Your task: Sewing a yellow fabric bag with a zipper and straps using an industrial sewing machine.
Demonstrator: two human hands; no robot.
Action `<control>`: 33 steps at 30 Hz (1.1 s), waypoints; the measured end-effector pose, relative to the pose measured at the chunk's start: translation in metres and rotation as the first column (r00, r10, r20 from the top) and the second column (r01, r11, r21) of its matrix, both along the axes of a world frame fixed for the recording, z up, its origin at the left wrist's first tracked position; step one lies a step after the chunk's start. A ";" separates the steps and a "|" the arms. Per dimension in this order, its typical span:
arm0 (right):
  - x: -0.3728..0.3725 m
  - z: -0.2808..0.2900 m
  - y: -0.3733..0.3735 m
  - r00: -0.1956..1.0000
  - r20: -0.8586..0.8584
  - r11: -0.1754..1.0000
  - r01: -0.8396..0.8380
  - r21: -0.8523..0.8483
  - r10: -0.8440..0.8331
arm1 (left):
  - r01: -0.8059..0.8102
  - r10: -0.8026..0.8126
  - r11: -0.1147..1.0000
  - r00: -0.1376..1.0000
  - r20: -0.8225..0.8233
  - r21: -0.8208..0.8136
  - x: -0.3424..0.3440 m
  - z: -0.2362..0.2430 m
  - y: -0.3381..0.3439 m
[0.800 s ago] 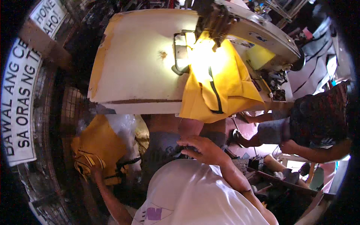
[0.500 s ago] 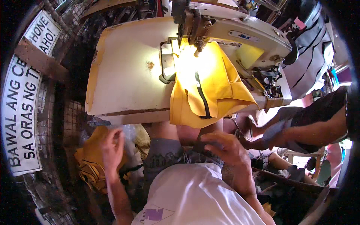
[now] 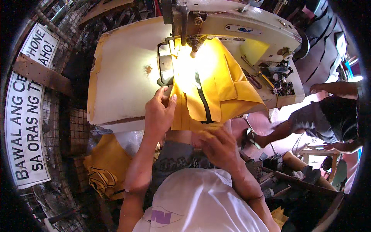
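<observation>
The yellow cloth piece lies beneath the lit head of the sewing machine, its front edge drooping off the table. I judge it light, pliable, a touch stiff at the folds, best held flat by its edges. The left hand touches its left side, thumb and forefinger apart; the right hand blurs at the front, its grip unreadable from here.

At one o'clock, smooth cloth, perhaps coated under that glare, and glossy painted-metal machine; at ten, matt tabletop.
</observation>
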State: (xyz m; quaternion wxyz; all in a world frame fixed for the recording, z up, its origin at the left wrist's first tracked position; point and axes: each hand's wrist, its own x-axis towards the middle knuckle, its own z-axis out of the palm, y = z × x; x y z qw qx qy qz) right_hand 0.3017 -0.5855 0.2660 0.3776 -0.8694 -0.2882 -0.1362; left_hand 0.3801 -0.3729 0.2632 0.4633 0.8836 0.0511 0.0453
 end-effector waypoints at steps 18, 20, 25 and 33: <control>-0.011 -0.040 0.045 0.974 0.157 0.986 0.164 0.000 -0.162 | 0.118 -0.117 0.993 0.993 0.024 -0.031 -0.035 0.023 -0.008; -0.009 -0.038 0.040 0.974 0.193 0.993 0.120 0.002 -0.118 | 0.105 -0.107 0.993 0.994 -0.030 -0.058 -0.022 0.023 0.009; -0.009 -0.029 0.037 0.970 0.216 0.993 0.115 0.013 -0.115 | 0.436 -0.576 0.794 0.762 0.296 0.424 0.018 0.022 0.037; -0.007 -0.021 0.037 0.978 0.200 0.997 0.067 -0.042 -0.057 | 0.485 -0.595 0.770 0.781 0.191 0.413 0.026 0.018 0.026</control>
